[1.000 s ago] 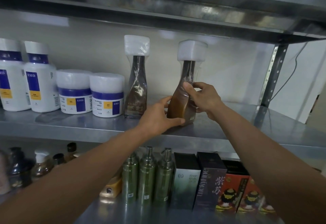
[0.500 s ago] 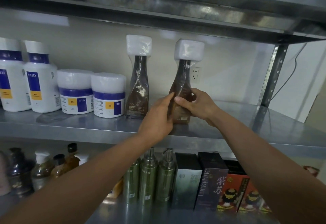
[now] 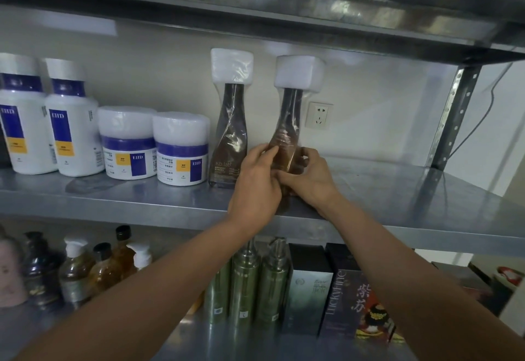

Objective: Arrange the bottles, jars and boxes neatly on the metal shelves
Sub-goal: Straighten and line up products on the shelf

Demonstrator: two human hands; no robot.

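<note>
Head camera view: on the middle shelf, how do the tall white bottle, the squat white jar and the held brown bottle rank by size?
1. Held brown bottle, tallest.
2. Tall white bottle.
3. Squat white jar, smallest.
All stand about equally far back, so nearness hardly skews this.

- A white wall socket (image 3: 318,116) sits on the pale back wall (image 3: 159,76), near the right end of the middle shelf level.
- A thin dark cable (image 3: 480,121) hangs down the wall at the far right, behind the perforated upright.
- At the lower left edge, a pale rounded object (image 3: 8,269) stands blurred; what it is cannot be told.
- A red-and-white item (image 3: 510,274) shows at the lower right edge, too cropped to identify.
</note>
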